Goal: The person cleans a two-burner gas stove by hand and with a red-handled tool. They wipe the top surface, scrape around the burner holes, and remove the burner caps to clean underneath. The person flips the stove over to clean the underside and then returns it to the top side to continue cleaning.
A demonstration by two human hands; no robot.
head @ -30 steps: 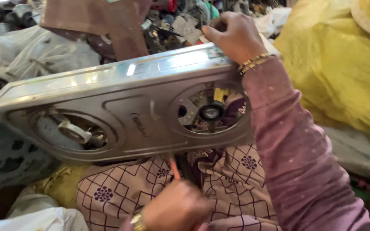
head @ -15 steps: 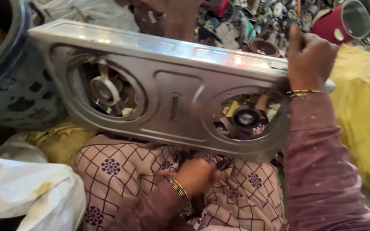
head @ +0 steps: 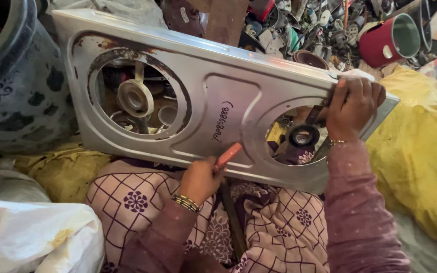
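Gripping the far right edge of the dented silver sheet-metal two-burner stove top (head: 213,96), my right hand (head: 352,103) is curled shut over the rim, fingers wrapped down the face beside the right burner opening and the thumb hidden behind the panel. I see the stove top tilted up on its long edge across my lap, its lower edge resting against the purple-and-white patterned cloth (head: 142,197) over my knees, its upper left corner leaning close to the dark mottled round container (head: 16,91).

My left hand (head: 201,177) is clenched tight around an orange-handled tool (head: 228,155), the handle poking out above my fist and touching the lower rim of the panel, about midway between the two round openings. I cannot tell what kind of tip the tool has, since my fist and the stove's edge hide it. Striped bangles sit on my left wrist; a thin one shows on the right.

Through the left opening I see a pale round burner ring (head: 135,98) with rust around the cutout; through the right, a black round burner part (head: 303,135). A red cylindrical can (head: 388,38) lies among scrap beyond, a yellow sack (head: 421,151) sits at my right, and a white plastic sack (head: 31,235) at my left.
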